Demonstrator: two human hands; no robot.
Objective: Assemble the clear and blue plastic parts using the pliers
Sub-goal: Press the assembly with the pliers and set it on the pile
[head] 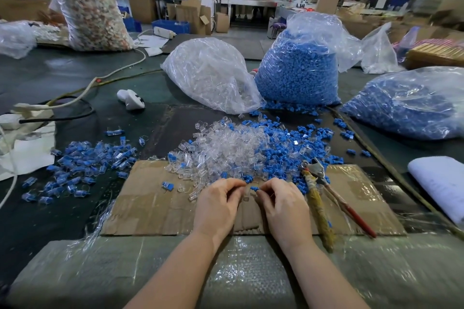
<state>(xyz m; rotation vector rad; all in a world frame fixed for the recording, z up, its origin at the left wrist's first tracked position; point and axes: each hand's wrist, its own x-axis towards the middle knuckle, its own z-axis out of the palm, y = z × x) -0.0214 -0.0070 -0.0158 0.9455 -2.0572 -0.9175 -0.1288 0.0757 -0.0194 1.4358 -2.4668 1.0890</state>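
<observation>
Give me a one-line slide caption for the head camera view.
Left hand and right hand pinch a blue part over cardboard; pliers lie unused alongside.

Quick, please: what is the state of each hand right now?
Left hand: fingers curled, pinching a clear part.
Right hand: fingers curled, pinching a blue part.

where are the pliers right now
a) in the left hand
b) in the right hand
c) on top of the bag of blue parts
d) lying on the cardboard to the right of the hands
d: the pliers lie untouched on the cardboard sheet, to the right of the right hand, which pinches a small blue part; the left hand holds a clear part.
</observation>
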